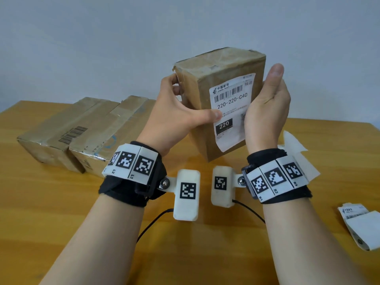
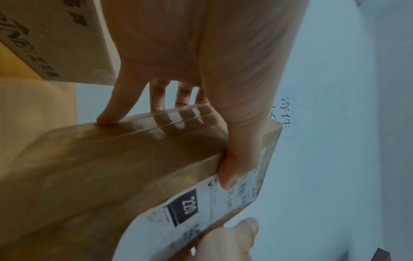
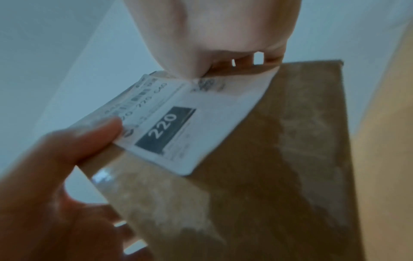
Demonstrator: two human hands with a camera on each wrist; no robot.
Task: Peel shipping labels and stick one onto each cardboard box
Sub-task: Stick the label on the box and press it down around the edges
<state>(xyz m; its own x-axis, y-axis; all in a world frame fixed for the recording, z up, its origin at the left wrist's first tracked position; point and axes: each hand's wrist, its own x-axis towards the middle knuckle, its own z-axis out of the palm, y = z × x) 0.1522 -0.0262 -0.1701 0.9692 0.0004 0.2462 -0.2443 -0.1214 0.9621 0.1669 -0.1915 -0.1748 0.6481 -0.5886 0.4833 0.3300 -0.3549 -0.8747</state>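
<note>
The shipping label (image 1: 231, 108), white and printed with a barcode and "220", lies on the near face of the cardboard box (image 1: 220, 95), which is held upright in the air between the two hands, above the wooden table (image 1: 61, 202). The label's lower corner appears to reach past the box edge. The left hand (image 1: 176, 114) grips the box from its left side, thumb pressed on the label and fingers wrapped round the far face. The right hand (image 1: 267, 108) lies against the box's right side, fingers straight and together, thumb raised; it appears to be smoothing the label's right margin. Judged progress: this box is labelled, with pressing-down nearly complete. Beyond the left wrist, two more boxes (image 1: 82, 132) rest side by side on the table; no fresh white label shows on their visible faces. To the right of the right forearm lies a folded strip of labels (image 1: 359, 225); behind the right wrist lies loose white backing paper (image 1: 296, 149).
</note>
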